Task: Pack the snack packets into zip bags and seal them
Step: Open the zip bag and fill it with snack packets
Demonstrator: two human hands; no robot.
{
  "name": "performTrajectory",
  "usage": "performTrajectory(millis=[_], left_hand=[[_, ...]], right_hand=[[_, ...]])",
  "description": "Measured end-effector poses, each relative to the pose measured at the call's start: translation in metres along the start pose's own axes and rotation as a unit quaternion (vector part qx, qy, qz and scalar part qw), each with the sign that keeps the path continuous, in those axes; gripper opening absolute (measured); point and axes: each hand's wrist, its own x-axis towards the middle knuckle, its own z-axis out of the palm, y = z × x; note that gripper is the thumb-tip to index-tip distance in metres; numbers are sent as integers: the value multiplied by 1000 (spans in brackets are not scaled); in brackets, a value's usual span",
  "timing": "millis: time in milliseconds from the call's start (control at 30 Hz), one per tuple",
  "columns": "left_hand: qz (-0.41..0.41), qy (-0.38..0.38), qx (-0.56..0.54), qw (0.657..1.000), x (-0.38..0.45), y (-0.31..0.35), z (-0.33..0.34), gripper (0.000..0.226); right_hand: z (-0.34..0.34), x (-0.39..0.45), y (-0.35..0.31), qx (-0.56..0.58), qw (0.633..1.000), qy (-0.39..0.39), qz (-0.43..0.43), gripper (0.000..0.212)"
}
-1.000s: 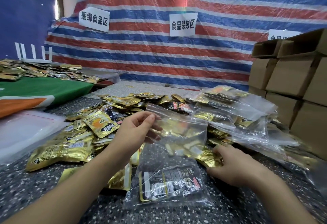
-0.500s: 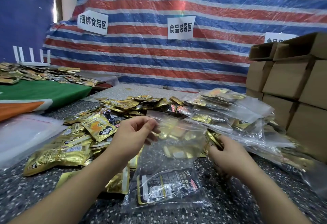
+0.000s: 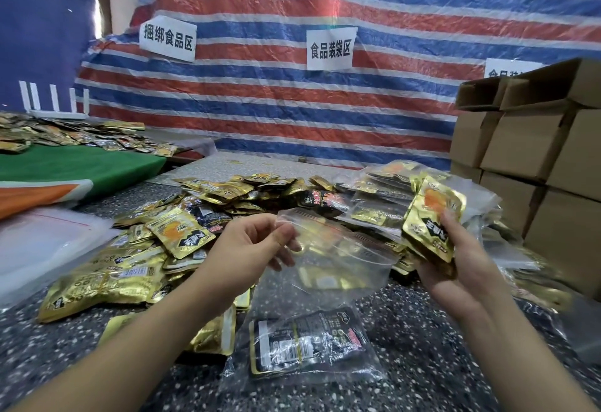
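Left hand (image 3: 257, 246) pinches the rim of the open zip bag (image 3: 328, 259). Right hand (image 3: 455, 259), just right of the bag, grips gold snack packets (image 3: 432, 216).

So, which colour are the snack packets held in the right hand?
Shiny gold with orange and black print; the head view shows the snack packets in the right hand.

Behind our work we see a striped tarp (image 3: 292, 112) in red, blue and white, with paper signs (image 3: 330, 49) stuck to it. Cardboard boxes (image 3: 533, 151) stack at the right. A green cloth (image 3: 81, 168) covers the neighbouring surface on the left.
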Motion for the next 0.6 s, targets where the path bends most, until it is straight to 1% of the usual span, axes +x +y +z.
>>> performTrajectory(millis=[100,167,267,400,500,600], left_hand=[[1,-8,-4,1000,-1,-1,0,30],[2,-16,-7,1000,-1,-2,1,30],[7,-35,0,999,-2,-3,1,23],[15,-56,23,998,-3,-5,2,17],[22,-54,38,998,-2,-7,2,19],[25,-45,38,998,-1,-9,0,19]], right_hand=[[3,-3,1,14,1000,-6,6,40],[5,-5,1,20,999,-29,5,37],[5,-7,-1,25,997,-68,-5,32],[8,-11,-1,-21,992,-122,-35,36],[11,-15,4,-48,983,-167,-63,32],[14,-19,8,-50,977,-198,-66,32]])
